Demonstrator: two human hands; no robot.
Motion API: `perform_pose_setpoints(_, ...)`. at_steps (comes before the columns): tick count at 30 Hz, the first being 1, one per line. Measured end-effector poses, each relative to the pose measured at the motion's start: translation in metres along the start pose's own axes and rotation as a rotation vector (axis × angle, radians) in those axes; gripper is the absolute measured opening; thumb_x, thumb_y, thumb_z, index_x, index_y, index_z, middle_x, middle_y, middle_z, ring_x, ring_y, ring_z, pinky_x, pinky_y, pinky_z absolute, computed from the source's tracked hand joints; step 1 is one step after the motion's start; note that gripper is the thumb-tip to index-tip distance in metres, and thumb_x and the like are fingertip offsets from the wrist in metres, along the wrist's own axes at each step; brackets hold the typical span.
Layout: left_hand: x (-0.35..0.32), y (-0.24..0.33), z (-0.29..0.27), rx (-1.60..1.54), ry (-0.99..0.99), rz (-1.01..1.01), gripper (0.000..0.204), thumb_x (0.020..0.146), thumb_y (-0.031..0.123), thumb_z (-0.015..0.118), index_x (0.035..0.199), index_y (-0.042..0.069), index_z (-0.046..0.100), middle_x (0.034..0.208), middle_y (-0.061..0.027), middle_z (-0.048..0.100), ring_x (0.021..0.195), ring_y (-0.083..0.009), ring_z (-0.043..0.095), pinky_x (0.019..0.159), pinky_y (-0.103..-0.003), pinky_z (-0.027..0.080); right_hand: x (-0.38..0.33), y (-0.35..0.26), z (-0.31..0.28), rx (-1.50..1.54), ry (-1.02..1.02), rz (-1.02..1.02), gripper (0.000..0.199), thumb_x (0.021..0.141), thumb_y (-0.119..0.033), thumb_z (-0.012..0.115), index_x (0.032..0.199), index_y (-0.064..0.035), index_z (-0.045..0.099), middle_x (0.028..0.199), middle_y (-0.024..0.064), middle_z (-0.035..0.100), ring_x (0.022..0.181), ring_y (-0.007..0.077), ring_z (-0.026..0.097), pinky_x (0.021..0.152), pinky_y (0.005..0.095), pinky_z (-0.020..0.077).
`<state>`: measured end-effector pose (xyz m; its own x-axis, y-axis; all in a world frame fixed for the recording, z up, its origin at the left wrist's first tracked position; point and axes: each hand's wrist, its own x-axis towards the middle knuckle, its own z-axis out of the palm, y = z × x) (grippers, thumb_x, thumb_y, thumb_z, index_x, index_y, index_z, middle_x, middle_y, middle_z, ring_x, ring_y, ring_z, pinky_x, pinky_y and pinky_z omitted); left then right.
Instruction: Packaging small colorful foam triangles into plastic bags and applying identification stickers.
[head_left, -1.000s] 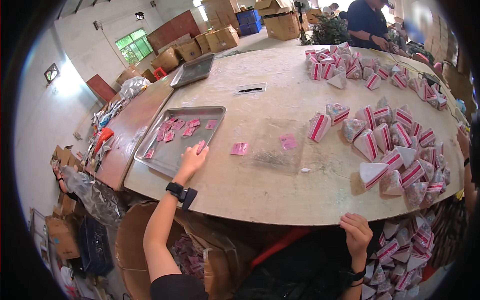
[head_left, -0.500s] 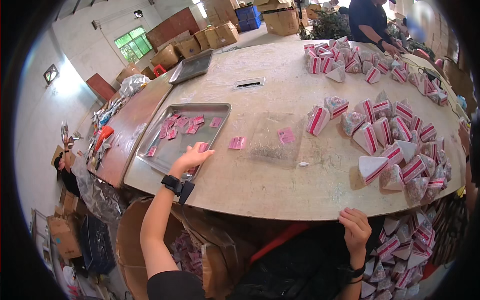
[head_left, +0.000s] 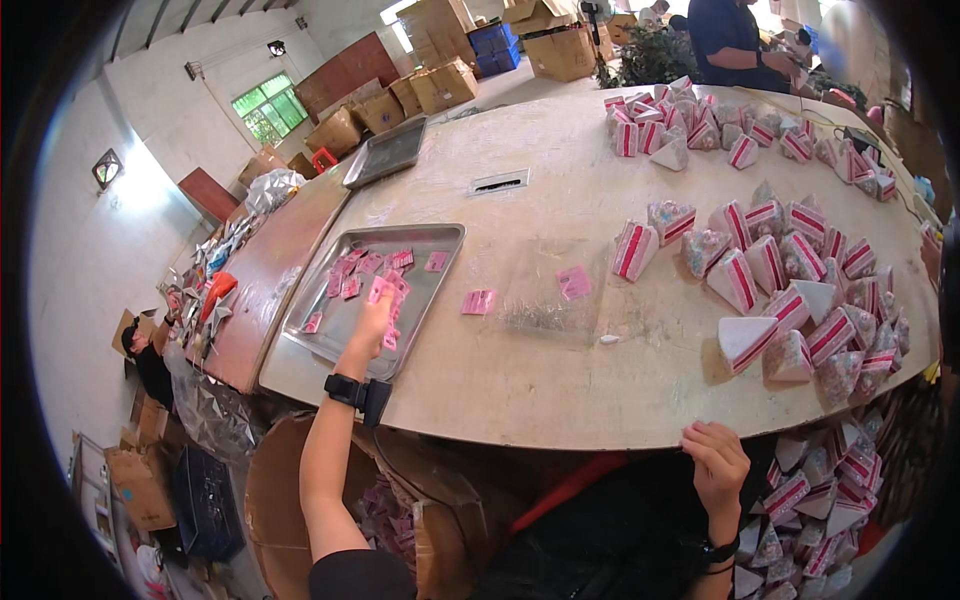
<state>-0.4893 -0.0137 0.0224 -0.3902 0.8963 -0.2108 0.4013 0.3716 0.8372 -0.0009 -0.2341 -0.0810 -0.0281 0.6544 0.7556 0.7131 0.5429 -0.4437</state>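
Over the near right part of a shallow metal tray, my left hand is closed on small pink printed tags. Some of the pink shows beyond the fingertips, and some beside the hand. Inside the tray lies a loose group of similar pink tags. My right hand is at the table's front edge, its fingers curled together with nothing visible in them. To the right of the tray are a pink tag and a clear plastic sheet with another pink tag on it.
Wrapped cake-slice-shaped pieces crowd the table's right side, with another pile behind. More slices lie below the edge at right. A cardboard box stands below left. A second tray sits far left. Other people work around.
My left hand has moved from the tray's right rim to over its inside, with more pink tags now showing at the fingers. My right hand stays at the table edge. The view has shifted slightly.
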Motion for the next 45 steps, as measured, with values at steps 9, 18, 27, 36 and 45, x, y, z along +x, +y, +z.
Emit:
perform_pose_setpoints(9,-0.167,0.08,0.154,-0.502,-0.857,0.129,0.044,0.098,0.045,0.052,0.124,0.01,0.049,0.097,-0.0057,0.059,0.081,-0.0131,0.06,0.061,-0.031,0.055,0.069,-0.03,0.021,0.441,0.356,0.376,0.016,0.078,0.01,0.07,0.091,0.001,0.071,0.086,0.0106,0.064,0.082,0.0198,0.06,0.074,0.0271,0.0475)
perform_pose_setpoints(18,-0.198,0.068,0.273,-0.355,-0.947,0.135,0.053,0.102,0.049,0.04,0.127,0.004,0.049,0.107,-0.0123,0.061,0.096,-0.0196,0.062,0.076,-0.035,0.054,0.034,-0.01,0.029,0.652,0.501,0.562,0.01,0.089,0.003,0.065,0.099,0.0036,0.066,0.093,0.009,0.066,0.09,0.0156,0.064,0.079,0.0252,0.0484)
perform_pose_setpoints(27,-0.247,0.07,0.289,0.048,0.116,0.878,0.059,0.105,0.039,0.033,0.147,-0.002,0.029,0.123,-0.0309,0.049,0.102,-0.0397,0.053,0.097,-0.046,0.04,0.026,-0.009,0.032,0.576,0.487,0.541,0.011,0.098,-0.004,0.054,0.101,0.0031,0.062,0.096,0.0087,0.061,0.088,0.0149,0.062,0.082,0.0269,0.0496)
perform_pose_setpoints(36,-0.253,0.072,0.281,-0.655,-0.451,0.419,0.048,0.105,0.036,0.035,0.103,-0.003,0.063,0.087,-0.0076,0.061,0.076,-0.0125,0.058,0.071,-0.027,0.047,0.032,-0.032,0.023,0.585,0.573,0.548,0.008,0.094,-0.001,0.06,0.101,0.0015,0.059,0.092,0.0077,0.059,0.083,0.0138,0.061,0.077,0.0258,0.0497)
perform_pose_setpoints(45,-0.24,0.069,0.279,-0.689,-0.515,0.363,0.037,0.102,0.031,0.044,0.095,-0.001,0.061,0.083,-0.0025,0.059,0.072,-0.0097,0.056,0.068,-0.025,0.045,0.031,-0.03,0.026,0.519,0.563,0.499,0.017,0.084,0.01,0.067,0.099,0.0017,0.063,0.094,0.0095,0.061,0.085,0.0141,0.061,0.079,0.0244,0.0482)
